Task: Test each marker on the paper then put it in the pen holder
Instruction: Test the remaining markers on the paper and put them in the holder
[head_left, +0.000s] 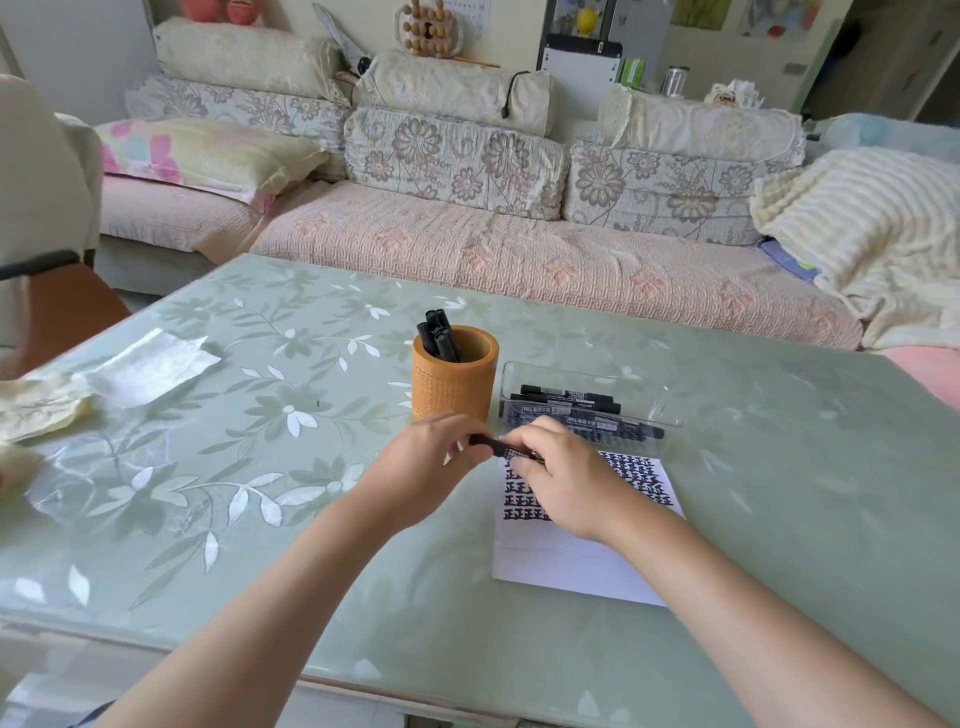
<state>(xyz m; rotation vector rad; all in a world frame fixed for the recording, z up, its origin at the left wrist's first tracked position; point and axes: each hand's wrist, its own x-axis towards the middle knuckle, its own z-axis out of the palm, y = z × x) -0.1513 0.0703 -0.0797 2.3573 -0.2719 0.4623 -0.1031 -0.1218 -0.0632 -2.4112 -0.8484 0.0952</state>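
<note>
Both hands grip one black marker held level above the top edge of the paper: left hand pinches one end, right hand wraps the other. Wooden pen holder just behind holds several markers; clear tray beside it holds more.

A single head-worn wide-angle camera looks forward and down from the near edge of a green floral table. The table fills the lower frame, close to the lens; beyond its far edge, a sofa spans the upper frame.
</note>
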